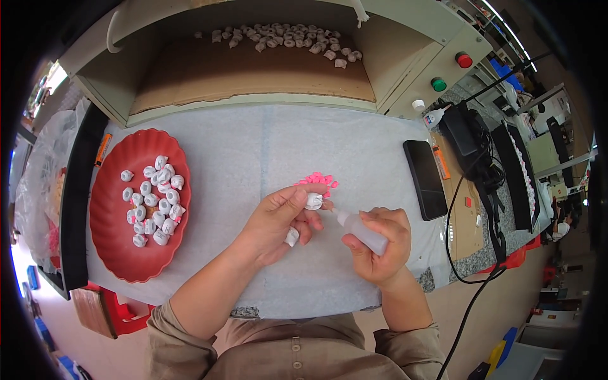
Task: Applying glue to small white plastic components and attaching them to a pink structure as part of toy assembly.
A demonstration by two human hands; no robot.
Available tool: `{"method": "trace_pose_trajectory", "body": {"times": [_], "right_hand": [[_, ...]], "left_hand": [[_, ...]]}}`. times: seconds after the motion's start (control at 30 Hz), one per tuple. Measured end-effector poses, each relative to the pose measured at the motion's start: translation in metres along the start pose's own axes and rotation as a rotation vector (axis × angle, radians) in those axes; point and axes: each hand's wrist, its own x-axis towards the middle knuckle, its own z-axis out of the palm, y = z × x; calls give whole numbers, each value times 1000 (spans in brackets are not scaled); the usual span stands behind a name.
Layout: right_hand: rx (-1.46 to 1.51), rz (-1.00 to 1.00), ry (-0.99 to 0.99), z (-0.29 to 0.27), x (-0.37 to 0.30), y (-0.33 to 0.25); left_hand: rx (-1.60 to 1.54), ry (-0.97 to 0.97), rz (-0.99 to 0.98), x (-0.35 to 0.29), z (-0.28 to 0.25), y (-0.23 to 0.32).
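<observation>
Between the thumb and fingers of my left hand (278, 221) is a small white wrapped ball (314, 201). A second white ball (291, 237) shows by the lower fingers of that hand; whether they grip it I cannot tell. My right hand (385, 244) is closed round a translucent squeeze bottle (363, 234), tilted so that its nozzle points at the ball in my left hand. Just beyond my left fingers, several small bright pink pieces (322, 179) lie on the white table covering (234, 158).
A red scalloped dish (104, 234) at the left holds several white balls. More balls (297, 38) lie inside the open cabinet (253, 79) at the back. At the right are a black phone (424, 179), an orange-wrapped stick (441, 163), a small bottle (434, 118) and black cables (486, 171).
</observation>
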Motion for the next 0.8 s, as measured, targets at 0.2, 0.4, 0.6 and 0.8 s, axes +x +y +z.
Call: {"method": "trace_pose_trajectory", "body": {"times": [0.2, 0.4, 0.6, 0.8], "right_hand": [[-7, -10, 15, 0, 1, 1], [74, 67, 35, -2, 3, 3], [380, 378, 123, 0, 1, 4], [377, 429, 100, 0, 2, 3]], "left_hand": [[-7, 3, 2, 0, 0, 0], [2, 7, 12, 0, 0, 0], [54, 23, 19, 0, 0, 0], [75, 26, 13, -1, 1, 1]]}}
